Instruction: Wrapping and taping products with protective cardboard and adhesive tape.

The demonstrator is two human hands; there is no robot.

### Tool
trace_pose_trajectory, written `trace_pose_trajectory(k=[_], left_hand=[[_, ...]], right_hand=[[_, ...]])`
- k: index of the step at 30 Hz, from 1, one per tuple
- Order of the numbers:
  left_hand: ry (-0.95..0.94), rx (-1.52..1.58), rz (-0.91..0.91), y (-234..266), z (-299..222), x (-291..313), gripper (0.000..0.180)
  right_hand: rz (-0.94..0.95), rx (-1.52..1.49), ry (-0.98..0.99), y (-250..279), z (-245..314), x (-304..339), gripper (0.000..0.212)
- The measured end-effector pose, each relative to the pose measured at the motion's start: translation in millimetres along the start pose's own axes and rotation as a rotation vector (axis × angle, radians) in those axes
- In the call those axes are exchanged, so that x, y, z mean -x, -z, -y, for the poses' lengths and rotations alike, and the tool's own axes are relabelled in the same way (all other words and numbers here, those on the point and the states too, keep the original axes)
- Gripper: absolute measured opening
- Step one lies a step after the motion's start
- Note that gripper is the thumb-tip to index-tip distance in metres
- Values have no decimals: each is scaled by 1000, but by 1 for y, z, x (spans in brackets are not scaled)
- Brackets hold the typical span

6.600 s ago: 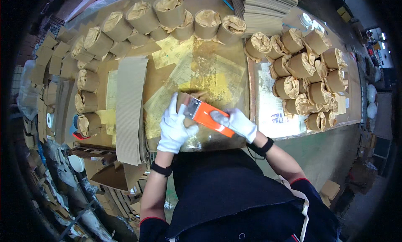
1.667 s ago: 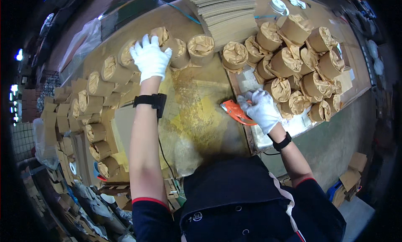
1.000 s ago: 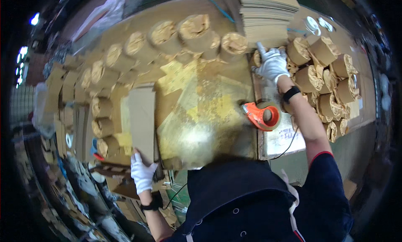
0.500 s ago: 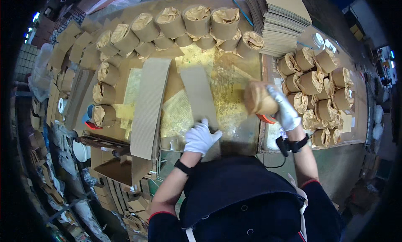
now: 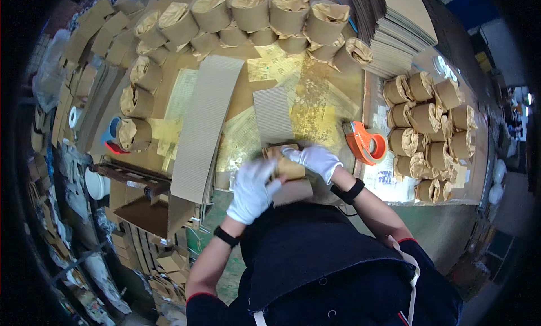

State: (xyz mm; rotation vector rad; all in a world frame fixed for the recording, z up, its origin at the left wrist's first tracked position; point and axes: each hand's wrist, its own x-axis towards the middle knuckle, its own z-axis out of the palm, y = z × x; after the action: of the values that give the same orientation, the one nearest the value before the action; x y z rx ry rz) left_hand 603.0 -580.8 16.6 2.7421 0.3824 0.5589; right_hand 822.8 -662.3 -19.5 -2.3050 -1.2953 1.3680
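A strip of corrugated cardboard (image 5: 273,114) lies on the table in front of me, running toward my body. On its near part sits a brown paper-wrapped bundle (image 5: 291,168), partly hidden by my gloved hands. My right hand (image 5: 316,162) grips the bundle from its right side. At the bundle's left is my left hand (image 5: 252,191), its fingers smeared by motion, so I cannot tell whether they hold it. The strip's near end (image 5: 293,192) shows between the bundle and my apron. An orange tape dispenser (image 5: 366,143) rests to the right of my right hand.
A stack of long cardboard strips (image 5: 205,129) lies left of the work spot. Several cardboard-wrapped paper bundles (image 5: 251,11) line the back and left; more bundles (image 5: 424,118) stand in a group on the right. Flat cardboard sheets (image 5: 403,38) are piled at the back right.
My right hand has brought the paper bundle from the right onto the strip, uncovering the tape dispenser. My left hand has shifted off the strip to the bundle's left side.
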Motion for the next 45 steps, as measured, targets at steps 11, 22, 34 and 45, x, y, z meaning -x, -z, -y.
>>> trace_pose_trajectory(k=[11, 22, 34, 45], left_hand=[[1052, 1304, -455, -105, 45, -39, 46], [481, 273, -283, -52, 18, -53, 31], [260, 527, 168, -45, 17, -37, 102], [530, 111, 176, -55, -38, -56, 101]], right_hand=[[-210, -716, 190, 13, 31, -44, 69], [-328, -70, -86, 70, 76, 23, 74], [-407, -364, -122, 5, 1, 40, 55], [-589, 729, -419, 46, -112, 103, 69]])
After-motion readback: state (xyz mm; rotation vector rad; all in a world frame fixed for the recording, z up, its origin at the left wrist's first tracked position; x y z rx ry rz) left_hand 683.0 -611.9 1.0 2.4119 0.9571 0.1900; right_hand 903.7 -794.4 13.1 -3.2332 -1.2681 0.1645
